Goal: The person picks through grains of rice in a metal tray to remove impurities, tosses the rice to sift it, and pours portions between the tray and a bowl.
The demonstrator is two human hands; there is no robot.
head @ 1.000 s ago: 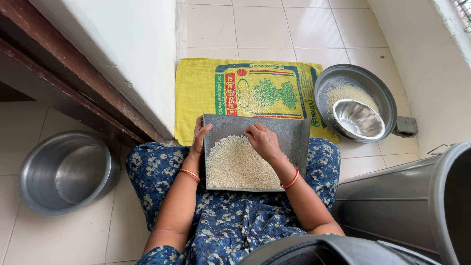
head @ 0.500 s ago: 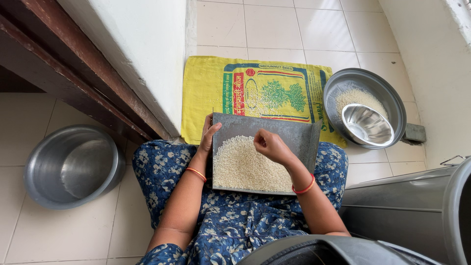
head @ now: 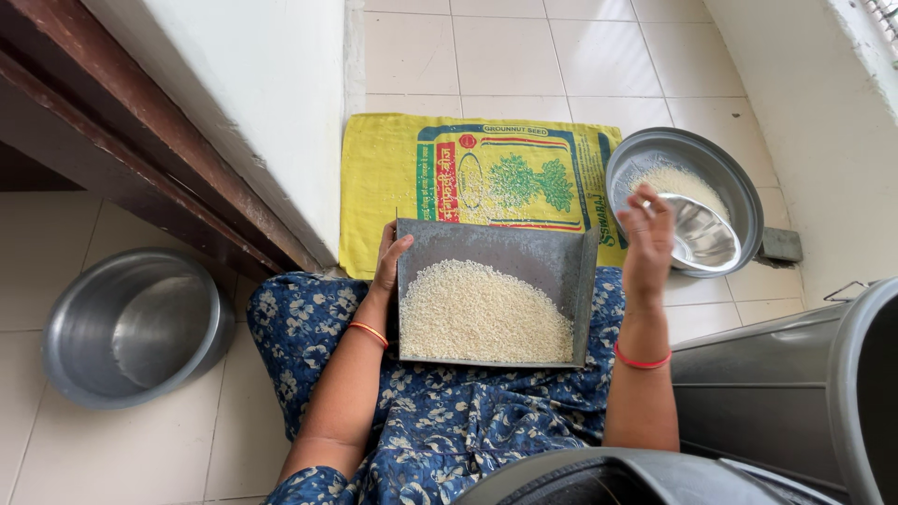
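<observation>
Your tray of rice (head: 486,313) sits mid-frame on your lap, left hand (head: 386,265) gripping its left rim

The metal winnowing tray (head: 552,262) is stiff, but the loose grain will slide and spill if you tilt it, so I'd hold it level by the raised side walls. Your right hand (head: 645,234), right of centre, hovers over the wide metal basin (head: 739,187) and its small steel bowl (head: 702,238), fingers loosely pinched; whether they hold anything I cannot tell. A yellow sack (head: 393,178) lies beyond, an empty pot (head: 131,323) at lower left

Blue garment with white floral print worn over lap. Thin orange bangle seen at wrist of left hand (head: 387,264); red bangle at wrist of right hand (head: 645,241). Forearms left bare.
</observation>
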